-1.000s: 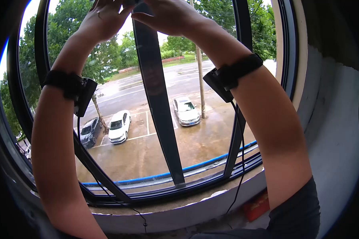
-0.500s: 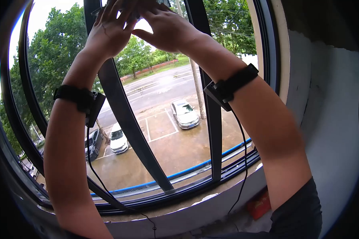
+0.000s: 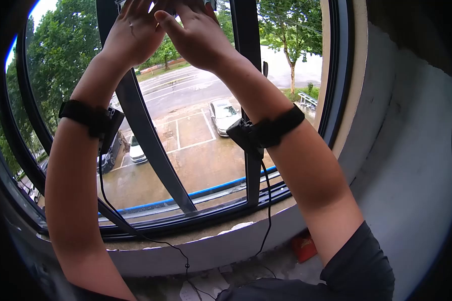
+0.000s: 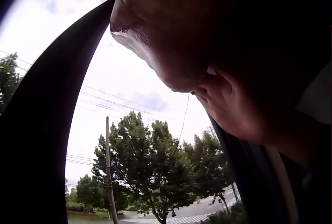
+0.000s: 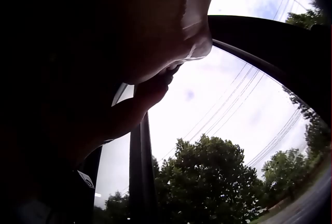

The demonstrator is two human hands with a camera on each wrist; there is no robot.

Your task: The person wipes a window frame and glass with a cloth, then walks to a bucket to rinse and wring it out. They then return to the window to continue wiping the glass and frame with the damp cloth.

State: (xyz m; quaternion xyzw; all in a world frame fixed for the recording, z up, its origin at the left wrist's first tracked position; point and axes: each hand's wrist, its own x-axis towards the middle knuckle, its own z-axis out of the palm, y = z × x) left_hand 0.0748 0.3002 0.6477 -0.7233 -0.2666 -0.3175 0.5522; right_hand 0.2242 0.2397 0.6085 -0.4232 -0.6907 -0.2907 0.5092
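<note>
Nearest is the dark sleeve (image 3: 361, 258) of the right arm. Each wrist carries a black camera box, the left one (image 3: 113, 125) and the right one (image 3: 243, 138), with thin cords hanging below. It seems wise to leave these cords enough slack, so they do not catch.

Further up, the left hand (image 3: 134, 39) and the right hand (image 3: 198, 42) are raised close together, thumbs towards each other. Their fingertips pass into shadow and the upper edge, so I cannot tell whether they hold something or only press.

Behind them stands the window with its dark window frame (image 3: 153, 145); the hands are at its upper part. For good work there, I would advise even, gentle pressure from both hands, elbows a little bent, and no leaning towards the outside.

Beyond the window are a parked white car (image 3: 224, 118) and green trees (image 3: 60, 55).
</note>
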